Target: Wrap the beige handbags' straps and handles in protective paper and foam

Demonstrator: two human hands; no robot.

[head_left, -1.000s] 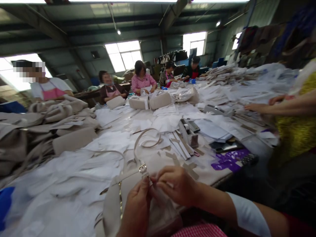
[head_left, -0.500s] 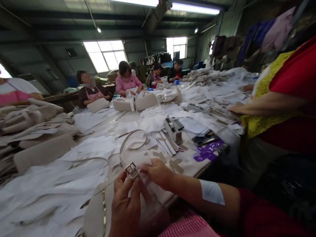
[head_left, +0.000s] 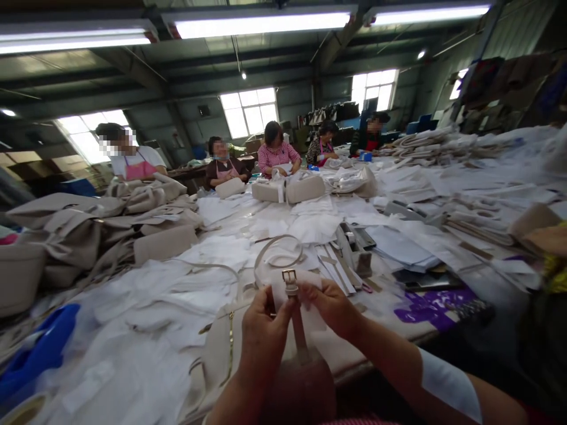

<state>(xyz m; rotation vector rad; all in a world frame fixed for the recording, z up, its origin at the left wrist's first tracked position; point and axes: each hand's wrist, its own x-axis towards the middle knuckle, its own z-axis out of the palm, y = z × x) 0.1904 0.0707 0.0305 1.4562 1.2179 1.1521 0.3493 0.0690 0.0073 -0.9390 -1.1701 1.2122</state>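
Observation:
A beige bag strap (head_left: 300,336) stands upright between my hands, its gold buckle (head_left: 289,276) at the top with a strap loop just below. A thin white sheet (head_left: 314,283) lies behind the buckle. My left hand (head_left: 264,330) is closed on the strap, thumb just under the loop. With fingers pinched, my right hand (head_left: 333,307) grips the white sheet beside the buckle. Left of my hands lies a beige bag (head_left: 217,342) with a gold zip. Another length of strap (head_left: 261,254) curls on the table beyond.
A tape dispenser (head_left: 354,248), paper sheets (head_left: 403,245) and a purple plastic piece (head_left: 434,308) lie to the right. Beige bags (head_left: 71,236) are heaped left, near a blue object (head_left: 42,348). Several people work across the table; another person's hand (head_left: 547,239) is at the right edge.
The camera has turned left and the far-left person shows more fully. My hands have raised the buckle, which now faces me upright with the strap hanging straight below.

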